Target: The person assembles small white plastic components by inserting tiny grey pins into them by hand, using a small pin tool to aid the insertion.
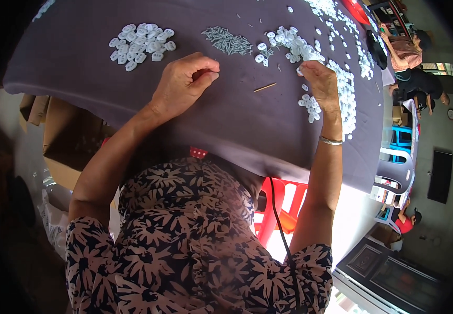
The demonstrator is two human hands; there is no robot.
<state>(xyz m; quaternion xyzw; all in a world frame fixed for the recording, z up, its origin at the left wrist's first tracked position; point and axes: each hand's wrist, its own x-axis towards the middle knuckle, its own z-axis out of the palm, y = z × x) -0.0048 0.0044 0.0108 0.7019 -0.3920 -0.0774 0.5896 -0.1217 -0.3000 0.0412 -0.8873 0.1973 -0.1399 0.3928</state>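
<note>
My left hand (187,83) is raised over the dark tablecloth, thumb and forefinger pinched together. Anything between its fingertips is hidden or too small to name. On the right, my right hand (321,86) pinches a small white plastic piece (300,71) at the edge of a spread of white pieces (345,97). Beyond my left hand lies a heap of oval white plastic pieces (141,43). Between the hands, farther off, is a pile of small grey screws (227,41). A thin wooden stick (265,87) rests on the cloth, nearer to me.
A small group of white pieces (311,108) lies beside my right wrist. The cloth-covered table (237,115) has its near edge against me. Cardboard boxes (69,136) stand below on the left, a red chair (271,214) below on the right. Other people (404,52) are at the far right.
</note>
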